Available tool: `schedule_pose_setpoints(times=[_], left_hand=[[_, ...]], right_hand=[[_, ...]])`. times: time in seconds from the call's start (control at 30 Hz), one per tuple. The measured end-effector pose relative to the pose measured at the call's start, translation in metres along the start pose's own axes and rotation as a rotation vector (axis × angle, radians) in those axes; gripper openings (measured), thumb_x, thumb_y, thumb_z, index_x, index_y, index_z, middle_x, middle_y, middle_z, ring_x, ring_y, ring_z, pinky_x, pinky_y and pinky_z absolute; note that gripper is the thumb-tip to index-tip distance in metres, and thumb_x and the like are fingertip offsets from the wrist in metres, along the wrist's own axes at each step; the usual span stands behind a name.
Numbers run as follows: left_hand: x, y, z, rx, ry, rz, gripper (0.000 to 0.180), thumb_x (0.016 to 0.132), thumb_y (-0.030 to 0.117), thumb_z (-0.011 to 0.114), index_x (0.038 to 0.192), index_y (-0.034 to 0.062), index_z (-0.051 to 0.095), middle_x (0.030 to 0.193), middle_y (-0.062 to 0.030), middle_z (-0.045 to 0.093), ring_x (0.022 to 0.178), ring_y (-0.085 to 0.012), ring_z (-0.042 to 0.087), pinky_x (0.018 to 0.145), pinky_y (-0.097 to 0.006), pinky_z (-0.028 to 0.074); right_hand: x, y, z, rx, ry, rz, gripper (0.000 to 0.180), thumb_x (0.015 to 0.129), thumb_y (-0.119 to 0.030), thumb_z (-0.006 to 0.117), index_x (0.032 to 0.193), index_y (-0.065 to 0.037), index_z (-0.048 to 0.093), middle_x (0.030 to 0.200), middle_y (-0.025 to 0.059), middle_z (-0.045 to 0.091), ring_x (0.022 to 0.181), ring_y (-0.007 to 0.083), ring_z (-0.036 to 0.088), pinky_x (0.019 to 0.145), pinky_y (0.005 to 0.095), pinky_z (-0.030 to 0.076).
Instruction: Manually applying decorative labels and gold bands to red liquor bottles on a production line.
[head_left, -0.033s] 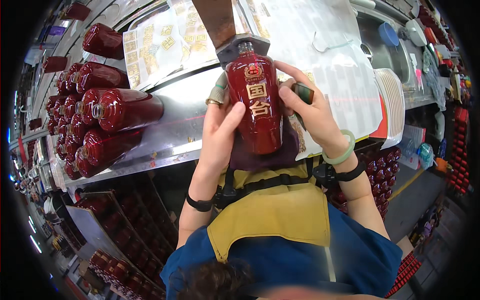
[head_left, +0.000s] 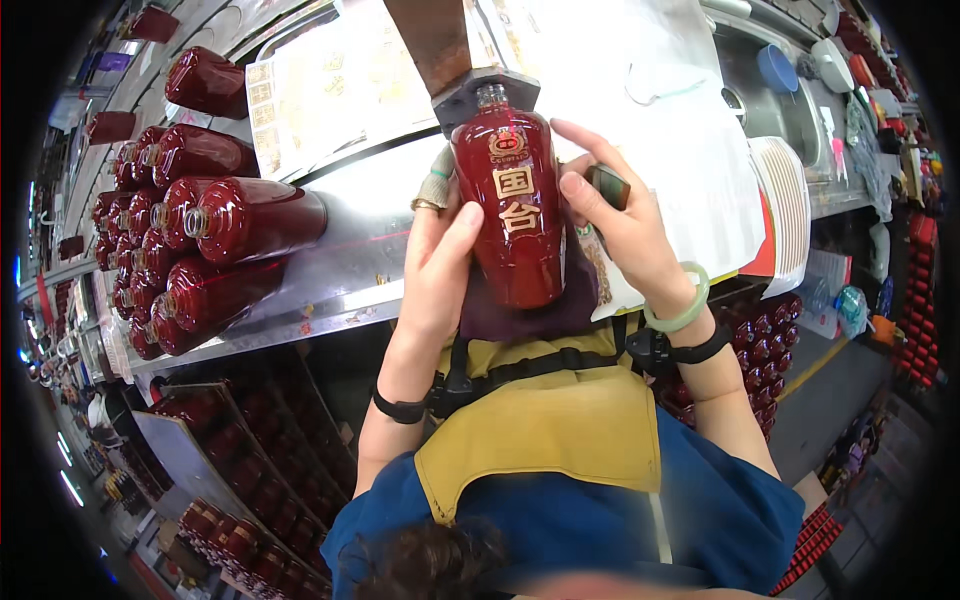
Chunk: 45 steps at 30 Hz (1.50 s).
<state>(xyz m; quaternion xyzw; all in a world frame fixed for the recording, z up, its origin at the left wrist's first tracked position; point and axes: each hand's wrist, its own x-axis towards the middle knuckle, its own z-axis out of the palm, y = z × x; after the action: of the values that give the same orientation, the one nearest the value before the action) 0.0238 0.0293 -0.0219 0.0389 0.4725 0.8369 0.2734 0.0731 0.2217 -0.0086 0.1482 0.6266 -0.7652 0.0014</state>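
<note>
A dark red glass bottle (head_left: pixel 515 260) with gold lettering and a clear neck lies in front of me, its neck pointing away against a dark metal block (head_left: pixel 460 110). My left hand (head_left: pixel 440 250) grips its left side, thumb along the front edge; one finger wears a pale cloth cover (head_left: pixel 434 190). At the bottle's right side is my right hand (head_left: pixel 625 220), holding a small dark green block (head_left: pixel 608 188) between its fingers. Its index finger reaches toward the bottle's shoulder. Under the bottle's base is a dark purple cloth (head_left: pixel 500 322).
Several red bottles (head_left: pixel 255 215) lie stacked on the metal bench (head_left: pixel 350 260) at left. Sheets of gold stickers (head_left: pixel 285 110) and white sheets (head_left: pixel 690 150) cover the far side. A sink with a blue bowl (head_left: pixel 777 68) stands at right; more bottles (head_left: pixel 755 350) are below the bench.
My left thumb has slid slightly left along the bottle. My right hand has shifted a little, the green block turning with it. The sheets look brighter; the bottle stays put.
</note>
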Motion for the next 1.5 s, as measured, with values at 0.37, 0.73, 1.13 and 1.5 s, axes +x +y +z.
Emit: schedule_pose_setpoints(times=[0.37, 0.73, 1.13, 1.5], left_hand=[[-0.003, -0.004, -0.002, 0.015, -0.031, 0.05, 0.059, 0.109, 0.018, 0.045, 0.158, -0.005, 0.021, 0.156, -0.0175, 0.038, 0.142, -0.0243, 0.041, 0.118, -0.039, 0.033], [-0.003, 0.0, -0.008, 0.091, -0.078, 0.009, 0.091, 0.093, 0.002, 0.066, 0.161, 0.0003, 0.007, 0.161, -0.0181, 0.027, 0.147, -0.0251, 0.034, 0.122, -0.042, 0.03], [0.004, 0.003, -0.007, 0.069, -0.063, -0.009, 0.098, 0.088, 0.0, 0.072, 0.161, -0.0001, 0.007, 0.16, -0.0182, 0.029, 0.144, -0.0239, 0.038, 0.12, -0.039, 0.033], [0.01, 0.0, 0.007, 0.142, 0.044, 0.072, 0.099, 0.089, 0.02, 0.08, 0.158, -0.0069, 0.013, 0.154, -0.0209, 0.036, 0.141, -0.0242, 0.04, 0.117, -0.038, 0.034]], right_hand=[[-0.009, -0.026, 0.028, -0.82, -0.011, -0.598, 0.021, 0.075, -0.003, 0.083, 0.093, -0.005, 0.073, 0.09, 0.0098, 0.062, 0.082, 0.0284, 0.063, 0.07, 0.0382, 0.052], [-0.005, -0.025, 0.021, -0.665, 0.023, -0.335, 0.011, 0.091, 0.0, 0.068, 0.102, 0.0, 0.068, 0.09, 0.0098, 0.068, 0.078, 0.0211, 0.065, 0.071, 0.0307, 0.05], [-0.011, -0.025, 0.024, -0.709, -0.038, -0.412, 0.029, 0.08, 0.0, 0.08, 0.105, -0.001, 0.065, 0.091, 0.0097, 0.063, 0.079, 0.0218, 0.061, 0.073, 0.0324, 0.051], [-0.011, -0.026, 0.028, -0.844, -0.014, -0.48, 0.022, 0.081, 0.002, 0.076, 0.1, -0.001, 0.066, 0.091, 0.0137, 0.066, 0.08, 0.0301, 0.065, 0.073, 0.035, 0.051]])
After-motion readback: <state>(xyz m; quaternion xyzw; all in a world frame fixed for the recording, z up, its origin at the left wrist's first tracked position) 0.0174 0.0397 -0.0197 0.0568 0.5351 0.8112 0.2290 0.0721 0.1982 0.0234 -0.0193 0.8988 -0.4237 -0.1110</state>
